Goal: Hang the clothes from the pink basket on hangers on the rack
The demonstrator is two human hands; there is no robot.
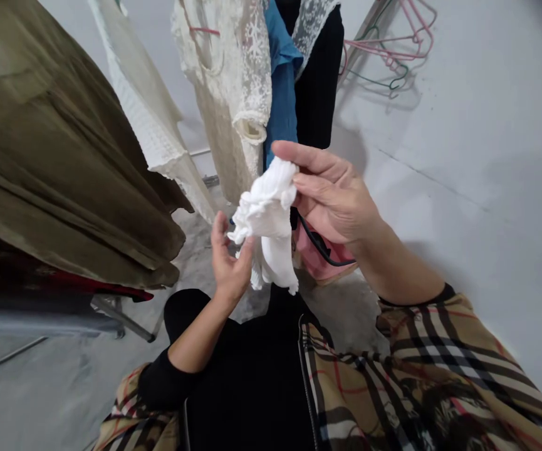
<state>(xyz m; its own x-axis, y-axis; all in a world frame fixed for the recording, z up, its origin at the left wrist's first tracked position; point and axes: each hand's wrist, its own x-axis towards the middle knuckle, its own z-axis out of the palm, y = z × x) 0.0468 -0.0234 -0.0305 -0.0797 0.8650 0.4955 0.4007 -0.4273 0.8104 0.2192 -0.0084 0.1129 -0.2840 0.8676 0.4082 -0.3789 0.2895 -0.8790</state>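
Between my hands is a small, soft white cloth piece [269, 203] with ruffled edges. Its upper part is bunched, and a smooth fold hangs below; I cannot make out exactly what kind of garment it is. My right hand [334, 194] pinches its upper right side between thumb and fingers. At the lower left, my left hand [232, 262] has its thumb and fingers around the ruffled edge, with some of the fingers hidden behind the cloth.
Ahead hang a cream lace top [228, 81], a blue garment [284, 100] and a black one [320, 81]. A long olive garment [64, 144] and a white one [143, 94] hang left. Pink and green hangers [406, 53] are at the wall. A pink container [320, 250] stands below.
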